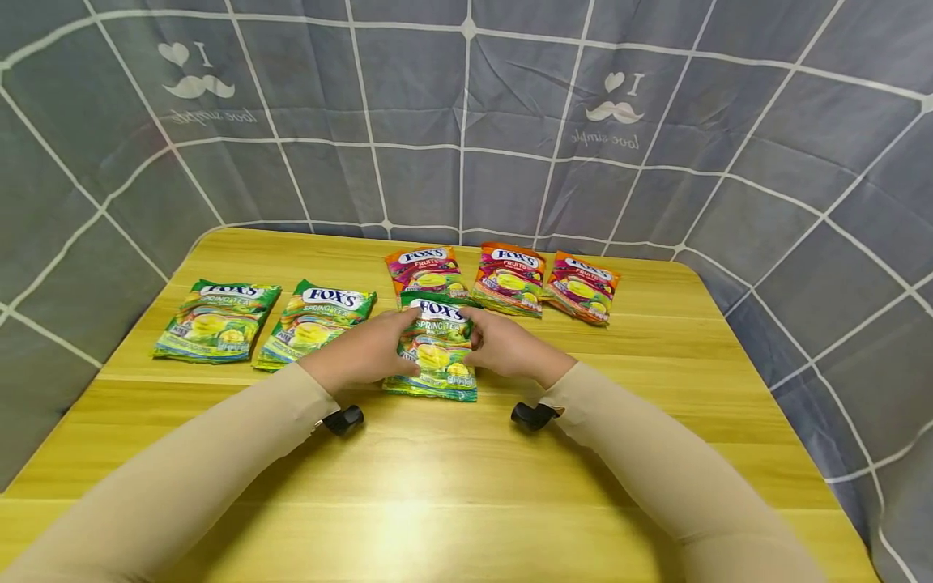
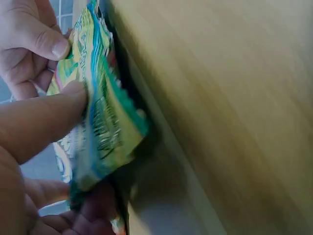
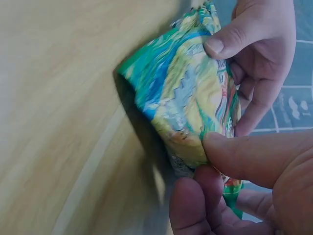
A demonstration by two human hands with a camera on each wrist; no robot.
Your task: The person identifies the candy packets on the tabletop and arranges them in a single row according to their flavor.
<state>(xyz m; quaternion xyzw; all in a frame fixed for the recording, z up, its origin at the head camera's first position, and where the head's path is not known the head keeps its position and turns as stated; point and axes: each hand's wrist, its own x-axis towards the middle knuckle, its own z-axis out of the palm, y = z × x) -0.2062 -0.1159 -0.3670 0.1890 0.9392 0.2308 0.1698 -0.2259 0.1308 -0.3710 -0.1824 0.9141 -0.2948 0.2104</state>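
Note:
Between the two hands is a green Fox's Spring Tea candy bag point(image 1: 435, 352), its printed face up toward the head camera. The left hand point(image 1: 372, 348) grips its left side and the right hand point(image 1: 506, 344) its right side. In the left wrist view the left thumb lies on the face of the bag point(image 2: 100, 122), fingers behind it. The right wrist view has the right thumb and fingers pinching the edge of the bag point(image 3: 186, 93), whose lower end stands off the wooden surface.
Two more green bags point(image 1: 216, 321) point(image 1: 317, 322) lie to the left on the wooden table point(image 1: 437, 502). Behind and right of the held bag are three orange and purple Fox's Fruits bags point(image 1: 428, 271) point(image 1: 512, 279) point(image 1: 581, 287). A grey checked cloth point(image 1: 423, 97) hangs around the table.

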